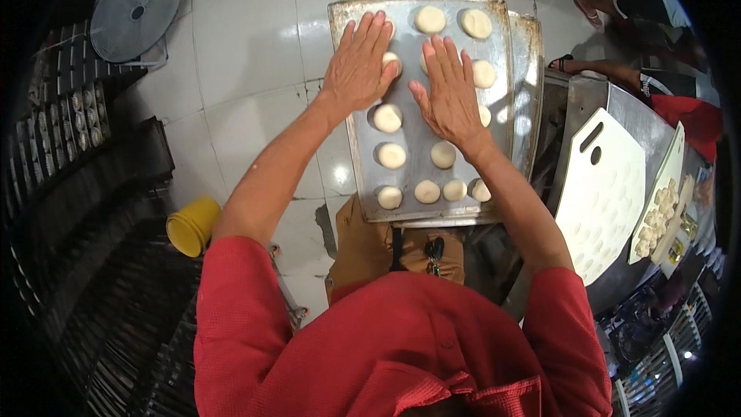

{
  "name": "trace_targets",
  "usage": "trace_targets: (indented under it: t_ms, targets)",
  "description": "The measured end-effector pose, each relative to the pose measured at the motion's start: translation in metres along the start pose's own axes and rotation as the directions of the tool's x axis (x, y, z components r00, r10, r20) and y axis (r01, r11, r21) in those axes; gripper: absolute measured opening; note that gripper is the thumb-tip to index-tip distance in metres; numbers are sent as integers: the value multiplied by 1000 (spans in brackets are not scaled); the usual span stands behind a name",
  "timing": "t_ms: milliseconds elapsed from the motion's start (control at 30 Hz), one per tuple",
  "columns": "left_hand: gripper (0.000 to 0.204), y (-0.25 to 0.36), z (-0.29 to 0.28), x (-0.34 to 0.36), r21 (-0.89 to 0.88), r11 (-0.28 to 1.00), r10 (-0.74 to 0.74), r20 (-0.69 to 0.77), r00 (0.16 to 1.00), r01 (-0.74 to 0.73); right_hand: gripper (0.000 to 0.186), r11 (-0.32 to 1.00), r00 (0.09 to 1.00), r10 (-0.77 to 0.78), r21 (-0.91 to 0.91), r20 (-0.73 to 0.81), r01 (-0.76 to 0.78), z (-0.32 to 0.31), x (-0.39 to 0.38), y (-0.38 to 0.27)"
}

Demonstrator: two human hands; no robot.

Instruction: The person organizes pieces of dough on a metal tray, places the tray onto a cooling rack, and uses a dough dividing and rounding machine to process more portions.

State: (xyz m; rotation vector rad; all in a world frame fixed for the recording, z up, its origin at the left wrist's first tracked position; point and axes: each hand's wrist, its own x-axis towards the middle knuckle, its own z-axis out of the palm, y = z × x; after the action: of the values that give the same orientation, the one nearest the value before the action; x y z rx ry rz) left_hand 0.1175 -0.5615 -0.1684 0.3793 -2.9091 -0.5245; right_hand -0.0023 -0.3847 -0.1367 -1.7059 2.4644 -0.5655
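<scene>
A metal baking tray (pixel 417 189) with rows of pale round dough discs (pixel 430 19) lies in front of me, atop another tray (pixel 526 69). My left hand (pixel 359 69) lies flat over discs at the upper left, fingers extended and partly hiding them. My right hand (pixel 448 93) is flat over the middle right of the tray, fingers stretched out and covering part of the dough beneath. Whether either palm touches the dough is hard to tell. Other discs show below and around both hands.
At the right are a metal table (pixel 579 100), a white perforated board (pixel 610 216) and dough pieces (pixel 660 216). Other people's legs (pixel 617 69) show upper right. At the left stand a round fan (pixel 123 23), racks (pixel 81 120) and a yellow bucket (pixel 193 228).
</scene>
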Motion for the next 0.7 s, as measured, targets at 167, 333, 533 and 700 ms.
trace_targets:
  t_ms: [167, 333, 533, 700]
  targets:
    - [66, -2, -1, 2, 0, 1000, 1, -11, 1000, -1, 74, 990, 991, 22, -143, 130, -3, 15, -28, 10]
    - [67, 28, -17, -39, -69, 997, 33, 18, 999, -32, 81, 997, 994, 66, -36, 87, -63, -5, -35, 14]
    - [66, 29, 1, -48, -22, 994, 110, 51, 993, -109, 81, 976, 986, 162, -142, -47, -167, 8, -58, 53]
    - [61, 43, -17, -84, -79, 995, -63, -52, 997, 59, 68, 976, 973, 196, 115, -121, -183, -34, -89, 42]
